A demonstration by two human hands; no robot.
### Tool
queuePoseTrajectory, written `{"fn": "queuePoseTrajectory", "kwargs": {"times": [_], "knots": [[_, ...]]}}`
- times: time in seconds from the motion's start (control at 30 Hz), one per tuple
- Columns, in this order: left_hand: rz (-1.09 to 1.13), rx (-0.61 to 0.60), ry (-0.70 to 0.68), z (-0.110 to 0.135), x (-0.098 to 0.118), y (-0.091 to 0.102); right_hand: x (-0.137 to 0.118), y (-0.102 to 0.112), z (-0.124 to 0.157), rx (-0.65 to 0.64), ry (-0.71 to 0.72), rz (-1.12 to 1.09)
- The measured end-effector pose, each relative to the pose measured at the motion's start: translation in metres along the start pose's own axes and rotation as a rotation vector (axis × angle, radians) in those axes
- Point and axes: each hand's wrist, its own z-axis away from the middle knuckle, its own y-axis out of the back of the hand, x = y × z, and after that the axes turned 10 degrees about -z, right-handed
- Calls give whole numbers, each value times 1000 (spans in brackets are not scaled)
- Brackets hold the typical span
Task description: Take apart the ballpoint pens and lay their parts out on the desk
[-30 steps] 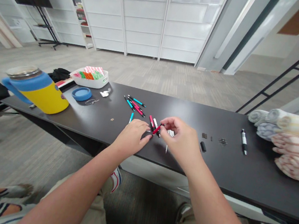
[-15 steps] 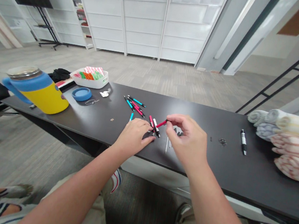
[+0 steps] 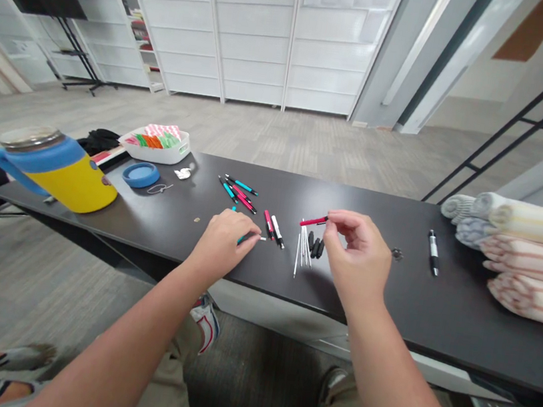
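My right hand pinches a red pen barrel by its end and holds it a little above the black table. Under it lie several white refills and small black pen parts. My left hand rests on the table with its fingers closed on a teal pen, whose white tip sticks out to the right. A red pen and a white pen lie just right of that hand. More teal and red pens lie farther back.
A yellow and blue jug lies at the left end, by a blue lid and a white tray of coloured items. A black and white pen lies at right, near stacked rolled towels.
My right hand has pulled the red barrel away to the right and lifted it. My left hand has shifted left and taken up the teal pen. The view has drifted slightly.
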Motion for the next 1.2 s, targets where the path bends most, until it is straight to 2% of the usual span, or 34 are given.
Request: {"fn": "queuePoseTrajectory", "kwargs": {"times": [0.13, 0.33, 0.43, 0.53, 0.73, 0.97, 1.2], "knots": [[44, -30, 20, -1, -4, 3, 2, 2, 4, -58, 55, 91], [64, -83, -16, -1, 0, 1, 6, -13, 15, -338, 286, 196], [61, -106, -30, 0, -1, -2, 15, -21, 20, -497, 293, 242], [50, -115, -37, 1, -2, -5, 24, -24, 22, -588, 266, 297], [23, -109, -21, 0, -1, -7, 26, -25, 20, -668, 223, 378], [-47, -95, -30, 1, 2, -10, 5, -32, 18, -707, 174, 589], [-103, -101, -27, 0, 7, -9, -5, -49, 18, -672, 53, 724]]}}
